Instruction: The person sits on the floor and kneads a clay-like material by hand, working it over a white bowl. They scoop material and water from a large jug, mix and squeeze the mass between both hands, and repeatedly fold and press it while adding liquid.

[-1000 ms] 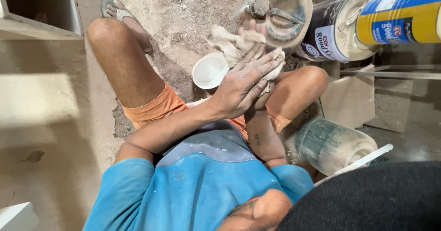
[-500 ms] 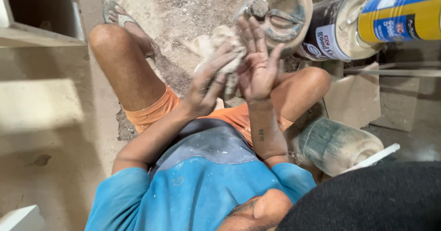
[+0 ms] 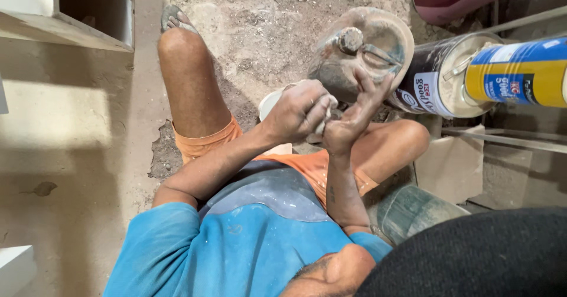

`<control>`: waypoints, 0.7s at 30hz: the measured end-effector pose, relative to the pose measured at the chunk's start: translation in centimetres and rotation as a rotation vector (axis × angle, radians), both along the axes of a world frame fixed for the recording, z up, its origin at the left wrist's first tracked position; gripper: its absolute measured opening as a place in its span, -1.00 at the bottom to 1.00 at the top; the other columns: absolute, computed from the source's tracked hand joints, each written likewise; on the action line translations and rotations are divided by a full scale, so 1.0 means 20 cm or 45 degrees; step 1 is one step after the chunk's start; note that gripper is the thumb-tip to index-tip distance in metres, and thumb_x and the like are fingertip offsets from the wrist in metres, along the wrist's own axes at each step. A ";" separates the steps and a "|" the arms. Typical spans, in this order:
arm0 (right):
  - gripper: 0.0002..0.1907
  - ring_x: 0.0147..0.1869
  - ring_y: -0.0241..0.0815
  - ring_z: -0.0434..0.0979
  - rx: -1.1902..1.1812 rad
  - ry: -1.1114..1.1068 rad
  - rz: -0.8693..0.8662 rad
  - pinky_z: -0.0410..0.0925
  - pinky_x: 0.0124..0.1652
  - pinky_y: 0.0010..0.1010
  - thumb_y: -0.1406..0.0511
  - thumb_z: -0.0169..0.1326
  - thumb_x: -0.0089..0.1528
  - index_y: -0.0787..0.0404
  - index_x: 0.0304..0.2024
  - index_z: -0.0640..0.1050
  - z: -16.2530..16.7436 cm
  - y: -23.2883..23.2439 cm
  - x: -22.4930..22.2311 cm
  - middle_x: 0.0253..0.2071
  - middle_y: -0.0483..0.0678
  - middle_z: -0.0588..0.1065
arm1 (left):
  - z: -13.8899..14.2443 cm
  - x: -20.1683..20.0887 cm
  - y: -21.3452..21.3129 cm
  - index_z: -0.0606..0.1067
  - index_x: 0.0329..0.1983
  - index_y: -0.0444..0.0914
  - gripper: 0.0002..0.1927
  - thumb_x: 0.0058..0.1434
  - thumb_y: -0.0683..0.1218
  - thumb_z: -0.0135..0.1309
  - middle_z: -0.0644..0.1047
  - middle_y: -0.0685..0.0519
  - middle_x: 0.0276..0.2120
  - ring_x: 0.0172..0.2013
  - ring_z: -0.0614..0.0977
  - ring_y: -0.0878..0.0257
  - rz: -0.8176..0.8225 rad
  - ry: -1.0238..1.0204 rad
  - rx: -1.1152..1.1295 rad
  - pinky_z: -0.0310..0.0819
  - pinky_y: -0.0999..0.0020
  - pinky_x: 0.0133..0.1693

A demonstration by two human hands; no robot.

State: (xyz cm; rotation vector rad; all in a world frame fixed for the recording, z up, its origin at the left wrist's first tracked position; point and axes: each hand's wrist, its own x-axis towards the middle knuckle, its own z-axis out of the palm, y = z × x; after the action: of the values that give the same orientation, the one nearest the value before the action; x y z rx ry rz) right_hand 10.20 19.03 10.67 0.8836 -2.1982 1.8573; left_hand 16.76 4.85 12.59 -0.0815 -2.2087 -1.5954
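I sit on a dusty floor in a blue shirt and orange shorts, with both hands raised over my lap. My left hand (image 3: 295, 112) is clenched around a small whitish cloth (image 3: 326, 109) and presses it against the palm of my right hand (image 3: 356, 115). The right hand stands upright with its fingers spread, and nothing is gripped in it. Both hands are coated in pale dust. A white cup (image 3: 269, 102) peeks out just behind my left hand. Right beyond the fingertips lies a dusty round jar with a knob (image 3: 366, 46).
A dark tin with a pale lid (image 3: 440, 75) and a yellow and blue can (image 3: 520, 72) lie at the right. A clear plastic jar (image 3: 413, 211) rests by my right thigh, next to a flat beige board (image 3: 452, 164). A pale ledge (image 3: 59, 28) runs along the left.
My left hand lay flat over the right hand. Both then lifted with the cloth between them, and now the left hand has closed on the cloth, covering most of the white cup.
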 end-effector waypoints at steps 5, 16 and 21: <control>-0.09 0.48 0.06 0.33 -0.075 -0.145 -0.003 0.17 0.45 -0.15 0.27 0.21 0.32 0.22 0.61 0.06 0.00 0.02 0.03 0.38 0.19 0.32 | -0.04 -0.02 -0.06 0.53 0.00 -0.27 -0.71 0.48 0.02 -0.08 0.52 -0.01 -0.19 -0.17 0.61 0.17 0.061 -0.211 0.454 0.51 0.25 -0.09; -0.58 -0.10 -0.10 0.48 -0.223 -0.457 0.075 0.41 -0.10 -0.31 0.25 0.01 0.45 0.39 0.23 0.31 -0.25 -0.14 -0.16 0.01 0.20 0.49 | -0.26 0.00 0.09 -0.20 0.66 -0.08 -0.10 0.44 0.45 -0.36 -0.13 -0.02 0.62 0.60 -0.13 0.08 -0.896 -0.242 1.492 -0.25 0.14 0.54; -0.64 -0.29 -0.13 0.56 -0.456 -0.944 -0.113 0.51 -0.28 -0.32 0.24 -0.09 0.44 0.43 0.12 0.41 -0.09 -0.13 -0.38 -0.17 0.19 0.55 | -0.18 0.04 -0.08 0.00 0.64 -0.14 -0.16 0.42 0.33 -0.27 -0.03 -0.02 0.62 0.61 -0.07 0.07 -0.835 -0.259 1.243 -0.06 -0.03 0.49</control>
State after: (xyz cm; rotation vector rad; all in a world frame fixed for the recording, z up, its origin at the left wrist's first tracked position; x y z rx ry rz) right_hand 2.53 16.37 8.79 0.0121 -2.0380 2.7117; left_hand 17.62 3.21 8.96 -0.3919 -1.3252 -2.9737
